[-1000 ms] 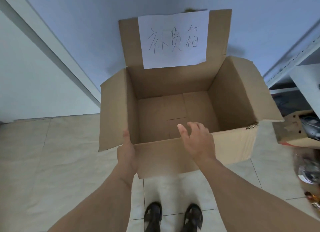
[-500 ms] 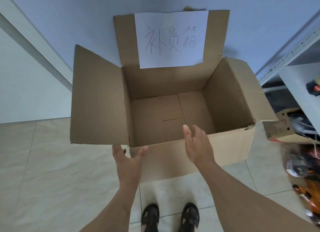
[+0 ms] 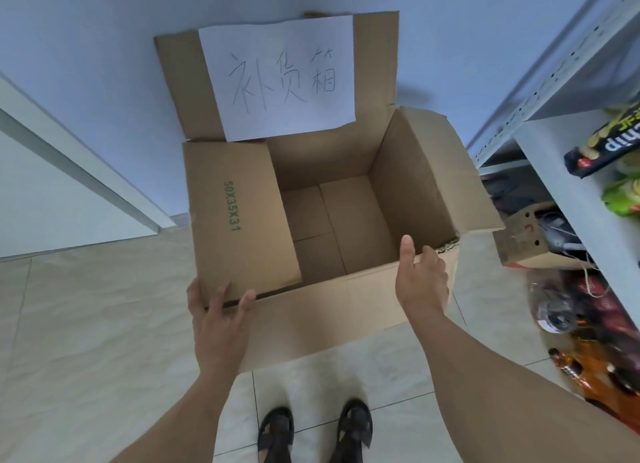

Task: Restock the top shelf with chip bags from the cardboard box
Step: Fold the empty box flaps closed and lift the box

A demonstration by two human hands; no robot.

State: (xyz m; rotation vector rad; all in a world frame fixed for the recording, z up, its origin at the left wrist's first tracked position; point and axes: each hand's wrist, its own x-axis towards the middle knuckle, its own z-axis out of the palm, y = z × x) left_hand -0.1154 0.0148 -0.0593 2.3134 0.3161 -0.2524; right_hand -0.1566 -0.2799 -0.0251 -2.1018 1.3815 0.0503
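Directly ahead of the person, an open cardboard box (image 3: pixel 346 289) sits on the tiled floor against the far wall, its long axis running left to right across both arms. No chip bags show inside; only its bare bottom is visible. Bags (image 3: pixel 602 151) lie on the shelf (image 3: pixel 540 157) at far right, well apart from both hands. Left flap (image 3: pixel 239 216) is folded over the opening, and the left hand (image 3: pixel 218 320) holds its near edge, thumb on top, fingers curled under. Right hand (image 3: pixel 420 282) is spread and relaxed, holding nothing, at the near rim, nearer the open half and the right flap (image 3: pixel 446 171). Closing that flap looks likely next.
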